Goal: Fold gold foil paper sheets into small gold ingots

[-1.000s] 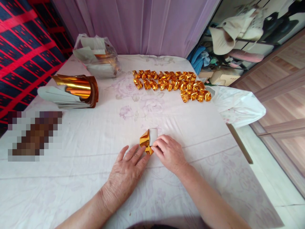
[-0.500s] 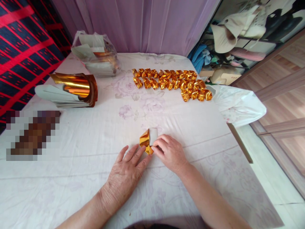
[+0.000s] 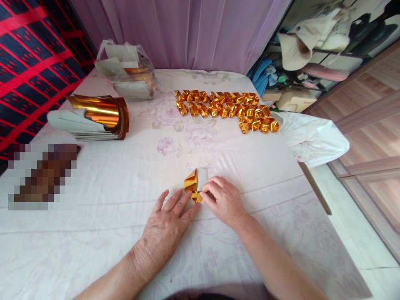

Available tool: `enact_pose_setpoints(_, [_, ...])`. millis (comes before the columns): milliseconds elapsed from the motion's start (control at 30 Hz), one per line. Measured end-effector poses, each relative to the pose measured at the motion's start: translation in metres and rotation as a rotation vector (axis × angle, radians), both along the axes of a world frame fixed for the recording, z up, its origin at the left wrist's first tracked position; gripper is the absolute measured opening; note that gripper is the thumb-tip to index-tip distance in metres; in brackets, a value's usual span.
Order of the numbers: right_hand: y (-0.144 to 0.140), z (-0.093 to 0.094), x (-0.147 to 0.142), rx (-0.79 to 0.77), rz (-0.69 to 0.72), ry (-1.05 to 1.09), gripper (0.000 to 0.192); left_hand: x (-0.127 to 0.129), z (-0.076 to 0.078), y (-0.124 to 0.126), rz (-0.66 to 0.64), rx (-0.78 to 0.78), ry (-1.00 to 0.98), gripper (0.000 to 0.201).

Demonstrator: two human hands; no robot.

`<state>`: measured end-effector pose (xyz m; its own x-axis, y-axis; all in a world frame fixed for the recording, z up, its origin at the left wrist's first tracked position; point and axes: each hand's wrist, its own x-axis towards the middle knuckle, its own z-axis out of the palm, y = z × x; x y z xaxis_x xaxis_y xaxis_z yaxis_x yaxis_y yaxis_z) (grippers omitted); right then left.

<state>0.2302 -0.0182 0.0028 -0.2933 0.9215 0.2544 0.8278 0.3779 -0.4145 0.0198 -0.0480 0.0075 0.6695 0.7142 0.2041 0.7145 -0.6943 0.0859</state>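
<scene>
Gold foil paper (image 3: 193, 186), half folded with its white back showing, lies on the table (image 3: 125, 233) between both hands. The left hand (image 3: 162, 229) presses it flat-fingered; the right hand (image 3: 225, 202) seems to pinch its edge. Finished gold pieces (image 3: 225, 109) sit farther back.

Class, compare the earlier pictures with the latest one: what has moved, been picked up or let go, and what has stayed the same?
Nothing visibly changed. The left hand and right hand still press the partly folded gold foil paper on the white floral tablecloth; the rows of folded gold pieces and the stack of gold sheets lie as before.
</scene>
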Motion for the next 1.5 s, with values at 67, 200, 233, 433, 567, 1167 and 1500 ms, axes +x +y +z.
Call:
enact_pose_setpoints(67, [0.0,0.0,0.0,0.0,-0.002,-0.009,0.016,0.0,0.0,0.0,0.004,-0.006,0.0,0.035])
enact_pose_setpoints(200, [0.0,0.0,-0.001,-0.001,-0.012,-0.011,0.014,0.0,0.0,0.001,0.001,-0.011,0.003,0.035])
enact_pose_setpoints(233, [0.0,-0.001,-0.001,-0.004,-0.013,-0.007,0.013,0.0,0.0,0.001,0.001,-0.012,0.005,0.036])
enact_pose_setpoints(433, [0.0,-0.002,0.001,-0.012,-0.001,0.011,0.012,-0.002,-0.001,0.002,-0.001,-0.019,0.005,0.037])
enact_pose_setpoints(567, [0.001,-0.002,0.003,-0.019,0.017,0.036,0.012,-0.001,0.0,0.004,0.007,0.001,-0.015,0.036])
enact_pose_setpoints(1167, [0.005,0.012,0.022,-0.126,0.267,0.125,0.015,-0.002,-0.001,0.004,-0.01,-0.001,-0.006,0.031])
enact_pose_setpoints(1500, [0.003,0.011,0.024,-0.122,0.332,0.108,0.012,-0.003,0.004,0.004,-0.027,0.011,0.032,0.033])
